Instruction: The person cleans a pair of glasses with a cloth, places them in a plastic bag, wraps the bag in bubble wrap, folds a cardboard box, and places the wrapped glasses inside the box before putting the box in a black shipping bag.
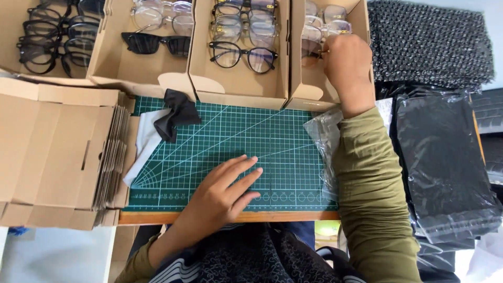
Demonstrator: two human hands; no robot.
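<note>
**Right hand in the far box of glasses, left hand flat on the green mat**

The right hand point(343, 62) reaches into the cardboard box point(301, 91) at the far right of the cutting mat. Its fingers are closed around a pair of clear-framed glasses point(314, 39) inside this box; the hand covers part of the frame, so the exact grip cannot be seen. More clear frames lie behind it in the same box. The olive sleeve point(369, 183) runs from the near edge of the tabletop up to this hand.

The left hand point(222, 194) lies flat on the green cutting mat point(230, 136), near its near edge. The fingers are spread a little and straight, and it holds nothing.

Just beside the right sleeve, at the right edge of the mat, lies a clear plastic bag point(320, 131). At the far left corner of the mat there is a black cloth point(175, 112) lying partly on a white cloth point(146, 141).

Along the far edge stand three more open boxes: one with dark-framed glasses point(242, 55), one with black sunglasses point(156, 43) and clear frames, and one at the far left corner with many black frames point(50, 42). At the left edge a stack of flat folded cartons point(57, 152) rests. At the right edge lie black bubble-wrap sheets point(427, 42) and a pile of black pouches in plastic point(445, 157).
</note>
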